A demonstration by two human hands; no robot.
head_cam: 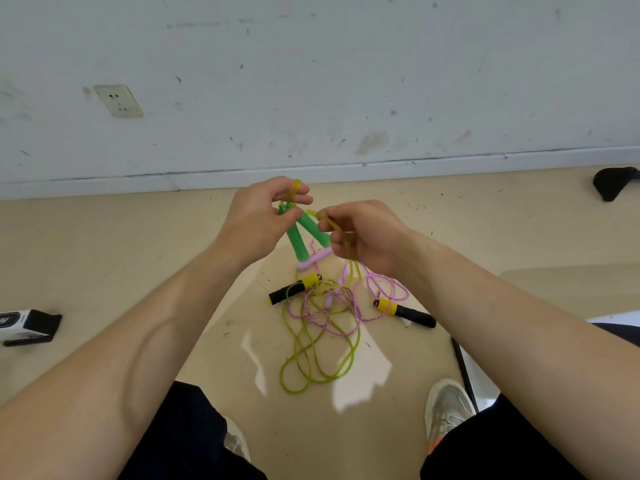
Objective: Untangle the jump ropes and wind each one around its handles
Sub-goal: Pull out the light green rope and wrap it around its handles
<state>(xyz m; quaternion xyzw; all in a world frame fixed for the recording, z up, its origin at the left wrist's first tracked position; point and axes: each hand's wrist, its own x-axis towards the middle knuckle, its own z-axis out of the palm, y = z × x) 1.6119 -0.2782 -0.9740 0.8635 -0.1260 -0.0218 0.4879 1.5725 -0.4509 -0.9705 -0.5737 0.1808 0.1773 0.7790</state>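
Note:
My left hand [258,220] grips the tops of two green handles [304,233], held together above the floor, with a loop of yellow-green rope over its fingers. My right hand [360,237] pinches the same yellow-green rope [311,358], which hangs down to loose loops on the floor. A pink handle [313,261] lies under the green ones. The pink rope [346,317] is tangled with the yellow-green one. Two black handles with yellow collars, one on the left [292,289] and one on the right [405,311], lie on either side of the tangle.
A white wall with a socket [119,100] rises behind the beige floor. A black-and-white box [27,325] lies at left, a dark object [614,183] at far right. My shoes [446,410] and dark trousers frame the bottom. A thin black rod [464,372] lies near my right foot.

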